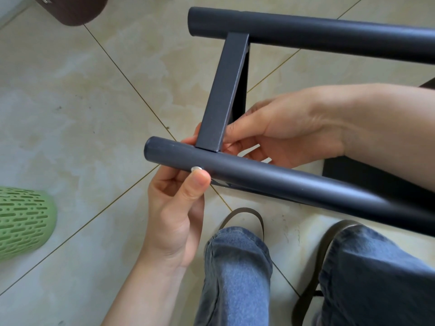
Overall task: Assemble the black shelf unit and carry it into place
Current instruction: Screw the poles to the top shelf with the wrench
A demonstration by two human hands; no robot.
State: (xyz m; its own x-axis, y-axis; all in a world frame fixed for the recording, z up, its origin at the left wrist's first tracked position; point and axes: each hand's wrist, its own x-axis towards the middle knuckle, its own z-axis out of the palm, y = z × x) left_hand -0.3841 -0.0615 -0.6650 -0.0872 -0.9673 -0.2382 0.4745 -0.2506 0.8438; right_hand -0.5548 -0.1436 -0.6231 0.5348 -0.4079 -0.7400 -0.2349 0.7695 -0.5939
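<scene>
pale marbled floor tiles with thin gold seams fill the background. across the middle of the frame a near black tube runs from centre left down to the right edge, joined by a flat black crossbar to a far black tube along the upper right. the left hand, rising from the bottom centre, pinches the near tube, thumb pressed just under a small silver screw head. the right hand, from the right edge, curls its fingers round the crossbar's lower end. jeans cover the legs at bottom right; a green perforated object sits at left.
</scene>
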